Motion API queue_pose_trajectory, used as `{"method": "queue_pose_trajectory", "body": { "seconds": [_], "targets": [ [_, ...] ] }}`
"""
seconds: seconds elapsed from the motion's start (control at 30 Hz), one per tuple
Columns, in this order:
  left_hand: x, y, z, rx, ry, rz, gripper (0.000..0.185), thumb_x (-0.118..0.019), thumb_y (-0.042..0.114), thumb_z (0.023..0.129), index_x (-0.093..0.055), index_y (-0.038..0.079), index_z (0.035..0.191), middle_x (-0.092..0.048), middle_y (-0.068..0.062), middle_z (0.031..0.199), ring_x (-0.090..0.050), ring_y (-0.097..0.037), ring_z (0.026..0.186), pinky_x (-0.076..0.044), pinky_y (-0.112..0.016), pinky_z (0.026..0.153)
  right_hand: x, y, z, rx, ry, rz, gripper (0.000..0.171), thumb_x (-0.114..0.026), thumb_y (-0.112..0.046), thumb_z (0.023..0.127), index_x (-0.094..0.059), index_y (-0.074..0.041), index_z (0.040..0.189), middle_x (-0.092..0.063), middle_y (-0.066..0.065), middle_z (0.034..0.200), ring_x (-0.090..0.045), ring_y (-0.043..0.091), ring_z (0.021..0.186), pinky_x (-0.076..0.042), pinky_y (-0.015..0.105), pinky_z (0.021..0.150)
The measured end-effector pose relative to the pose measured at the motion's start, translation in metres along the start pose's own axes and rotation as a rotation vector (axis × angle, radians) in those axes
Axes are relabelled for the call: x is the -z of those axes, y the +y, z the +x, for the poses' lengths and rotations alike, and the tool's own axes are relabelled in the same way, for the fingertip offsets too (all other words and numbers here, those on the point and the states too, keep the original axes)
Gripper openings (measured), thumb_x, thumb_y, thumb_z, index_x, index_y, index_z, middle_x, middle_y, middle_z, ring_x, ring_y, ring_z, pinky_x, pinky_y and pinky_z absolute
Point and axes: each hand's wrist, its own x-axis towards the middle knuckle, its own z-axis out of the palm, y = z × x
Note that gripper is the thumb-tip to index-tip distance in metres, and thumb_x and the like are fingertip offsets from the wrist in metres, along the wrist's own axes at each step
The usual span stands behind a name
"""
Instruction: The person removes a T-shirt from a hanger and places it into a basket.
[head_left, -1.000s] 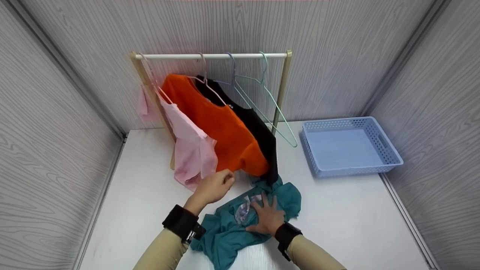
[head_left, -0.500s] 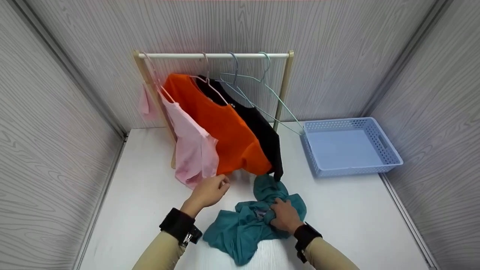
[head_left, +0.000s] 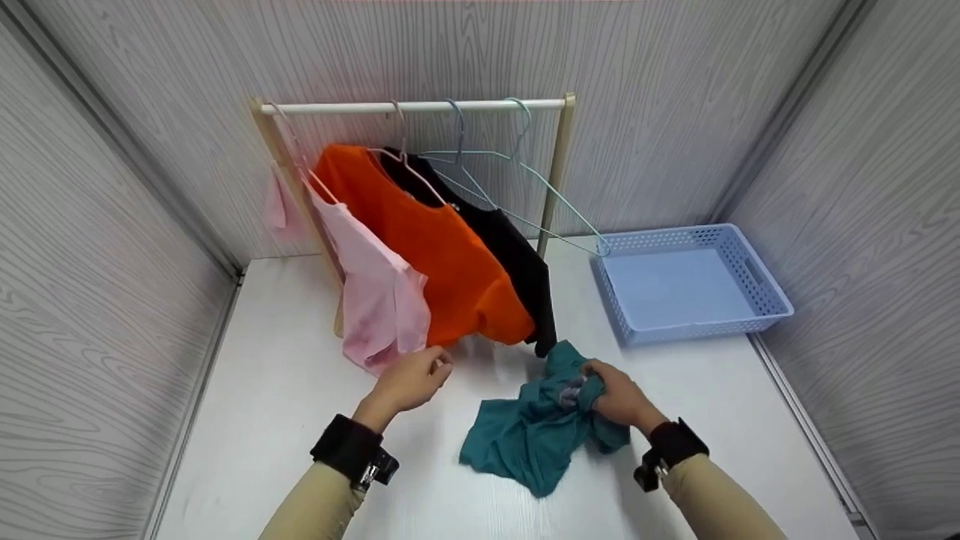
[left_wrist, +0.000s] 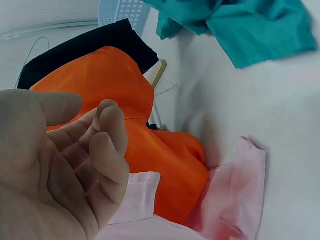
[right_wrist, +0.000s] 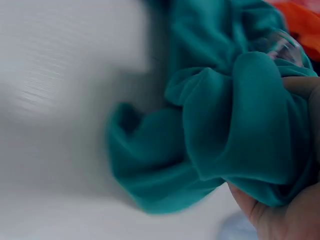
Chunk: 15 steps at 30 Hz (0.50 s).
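My left hand (head_left: 409, 379) hung loosely curled, holding nothing, near three hung shirts: pink (head_left: 375, 300), orange (head_left: 420, 247), black (head_left: 510, 255). My right hand (head_left: 615, 394) bunched one teal shirt (head_left: 536, 439) on the counter (head_left: 285, 420), before one blue basket (head_left: 686, 281).

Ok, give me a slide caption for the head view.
Right hand grips bunched teal shirt on white table; left hand hovers near pink garment.
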Motion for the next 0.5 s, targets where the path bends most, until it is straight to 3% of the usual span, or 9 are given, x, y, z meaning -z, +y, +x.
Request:
{"method": "queue_pose_trajectory", "body": {
  "seconds": [0.1, 0.27, 0.4, 0.5],
  "targets": [
    [0.001, 0.001, 0.0, -0.002, -0.002, 0.0, 0.017, -0.056, 0.023, 0.097, -0.067, 0.013, 0.104, -0.069, -0.004, 0.089, -0.062, -0.02, 0.079, -0.053, -0.039, 0.076, 0.034, -0.004, 0.005, -0.004, 0.027, -0.002, 0.053, -0.048, 0.009, 0.074, -0.06, -0.001, 0.125, -0.056, 0.025, 0.13, -0.052, 0.045, 0.122, -0.044, 0.058, 0.099],
    [0.001, 0.004, 0.001, -0.006, -0.007, 0.009, 0.017, -0.055, 0.024, 0.097, -0.067, 0.014, 0.105, -0.068, -0.001, 0.085, -0.059, -0.017, 0.074, -0.052, -0.036, 0.073, 0.081, -0.018, 0.015, -0.067, 0.081, -0.086, 0.055, -0.045, 0.006, 0.074, -0.061, 0.002, 0.126, -0.055, 0.029, 0.129, -0.054, 0.045, 0.115, -0.046, 0.056, 0.095],
    [0.001, 0.006, 0.0, -0.017, -0.005, 0.015, 0.019, -0.055, 0.024, 0.097, -0.067, 0.013, 0.105, -0.068, 0.0, 0.082, -0.059, -0.013, 0.068, -0.051, -0.036, 0.072, 0.117, -0.031, 0.025, -0.119, 0.105, -0.142, 0.054, -0.043, 0.004, 0.077, -0.061, 0.0, 0.127, -0.057, 0.028, 0.13, -0.057, 0.036, 0.095, -0.049, 0.042, 0.078],
    [0.002, 0.006, -0.002, -0.011, -0.013, -0.014, 0.019, -0.054, 0.024, 0.097, -0.067, 0.012, 0.106, -0.067, 0.0, 0.08, -0.06, -0.011, 0.062, -0.051, -0.033, 0.068, 0.145, -0.043, 0.032, -0.151, 0.155, -0.154, 0.054, -0.042, 0.002, 0.077, -0.061, -0.003, 0.128, -0.062, 0.024, 0.12, -0.049, 0.028, 0.074, -0.04, 0.033, 0.06]
  ]
}}
